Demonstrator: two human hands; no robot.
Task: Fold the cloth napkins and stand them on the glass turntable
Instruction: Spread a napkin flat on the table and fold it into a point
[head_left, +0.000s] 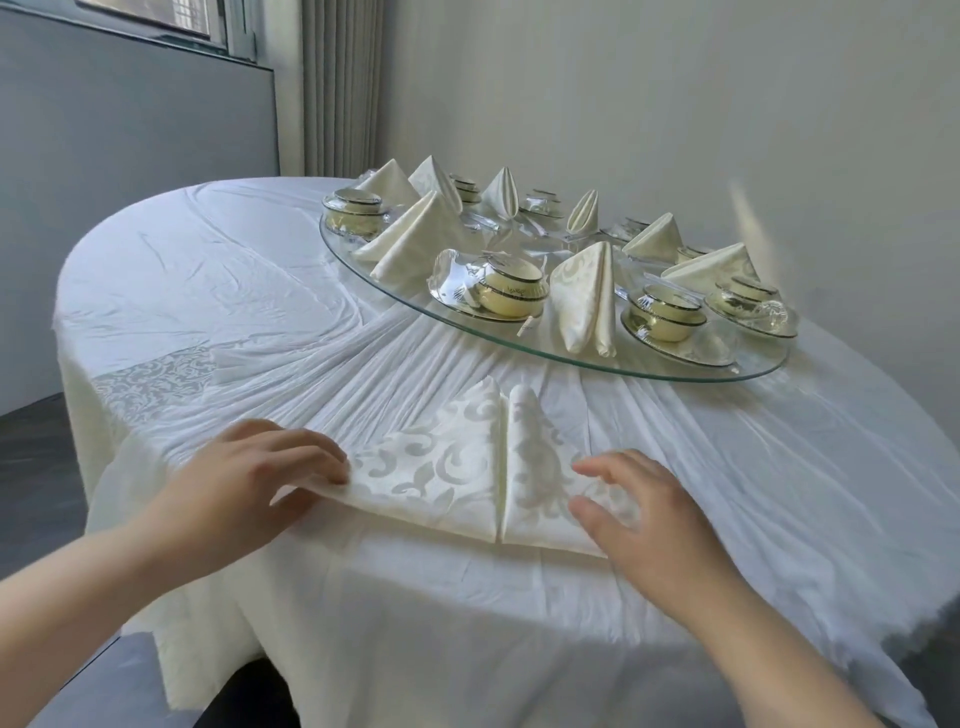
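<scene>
Damask napkin (457, 467), part-folded — left hand (249, 467) fingers pinch one corner, right hand (639, 509) fingers apart above; uneven pull could skew the folds.

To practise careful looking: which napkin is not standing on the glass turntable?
The patterned napkin lying flat on the tablecloth, between left hand and right hand; the others stand folded on the turntable.

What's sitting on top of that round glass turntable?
Standing folded napkins and plastic-wrapped bowl sets ring the glass turntable. Those at the back are partly hidden behind nearer ones, so an exact count is uncertain.
</scene>
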